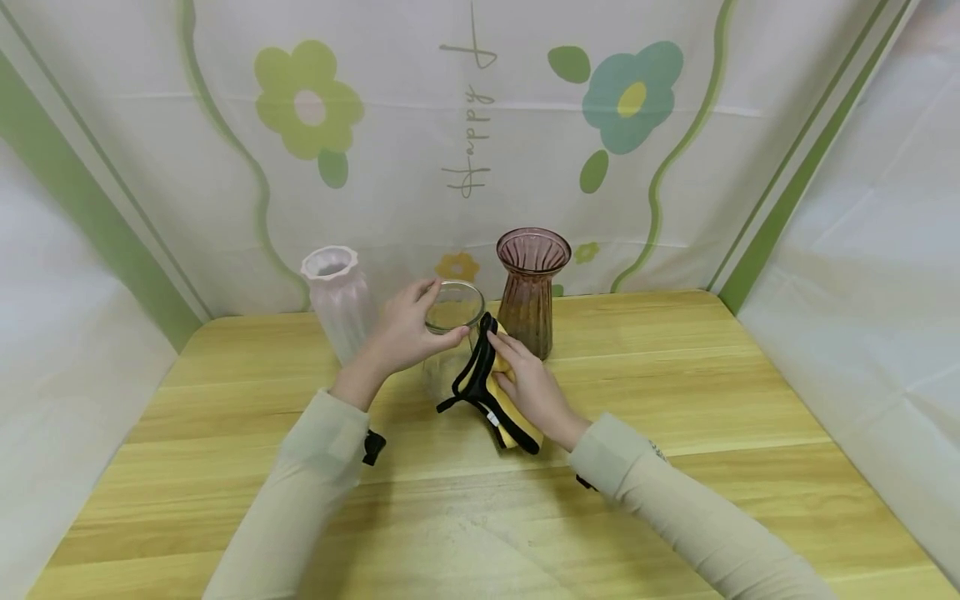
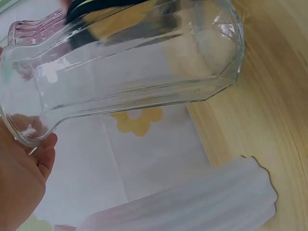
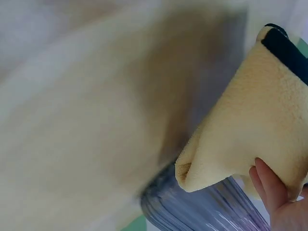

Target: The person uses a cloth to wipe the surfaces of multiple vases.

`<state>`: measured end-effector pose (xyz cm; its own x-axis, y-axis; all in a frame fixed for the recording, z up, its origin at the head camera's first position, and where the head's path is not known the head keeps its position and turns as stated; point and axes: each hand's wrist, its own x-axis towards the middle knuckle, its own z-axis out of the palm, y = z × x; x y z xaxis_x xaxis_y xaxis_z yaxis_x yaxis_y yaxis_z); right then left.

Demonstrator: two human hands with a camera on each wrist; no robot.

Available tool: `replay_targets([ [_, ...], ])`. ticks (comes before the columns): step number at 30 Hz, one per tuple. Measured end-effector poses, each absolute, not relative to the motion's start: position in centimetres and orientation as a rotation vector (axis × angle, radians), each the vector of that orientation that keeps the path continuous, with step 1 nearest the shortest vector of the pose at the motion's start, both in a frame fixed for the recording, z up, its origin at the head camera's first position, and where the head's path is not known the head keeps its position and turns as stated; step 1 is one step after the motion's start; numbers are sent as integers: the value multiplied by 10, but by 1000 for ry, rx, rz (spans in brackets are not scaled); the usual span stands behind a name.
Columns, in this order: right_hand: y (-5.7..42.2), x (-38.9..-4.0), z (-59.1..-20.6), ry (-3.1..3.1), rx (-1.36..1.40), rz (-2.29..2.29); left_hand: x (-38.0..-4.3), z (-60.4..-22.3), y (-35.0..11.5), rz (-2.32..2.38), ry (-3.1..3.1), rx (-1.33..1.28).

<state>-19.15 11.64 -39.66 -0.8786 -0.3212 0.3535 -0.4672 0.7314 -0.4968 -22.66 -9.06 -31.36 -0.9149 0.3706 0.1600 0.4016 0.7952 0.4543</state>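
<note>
On my head feed I had the clear glass vase [image 2: 144,79] just left of the frame's centre, between the pale pink vase [image 1: 345,312] at centre left and the purple-brown vase [image 1: 528,308] a little right of centre. The left hand [image 1: 401,332] curled its thumb and fingers about the clear rim, while the right hand [image 1: 542,398] held a yellow cloth [image 1: 513,412] with black trim, bunched along the glass's right side. I judged tipping the main risk: with the grip only at the rim, a hard sideways push through the cloth could swing the base across the wooden table [image 1: 480,517]. Smooth glass might also slip from those fingertips, and the loose black edging could snag the lip. The purple-brown vase was near enough behind the cloth that a careless right elbow or knuckle might knock it. The clear vase's mouth faced up, its long axis close to upright; in the left wrist view that axis ran from the mouth at the left edge to the base at upper right. Whether the base touched the wood, I couldn't tell.
</note>
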Motion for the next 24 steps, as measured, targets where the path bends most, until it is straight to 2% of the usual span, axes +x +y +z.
replay_targets([
  [10, 109, -196, -381, -2627, 617, 913, -231, -319, -95, -811, -2907, -672],
  [24, 116, -192, -405, -2800, 594, 822, -232, -319, -94, -823, -2899, -712],
])
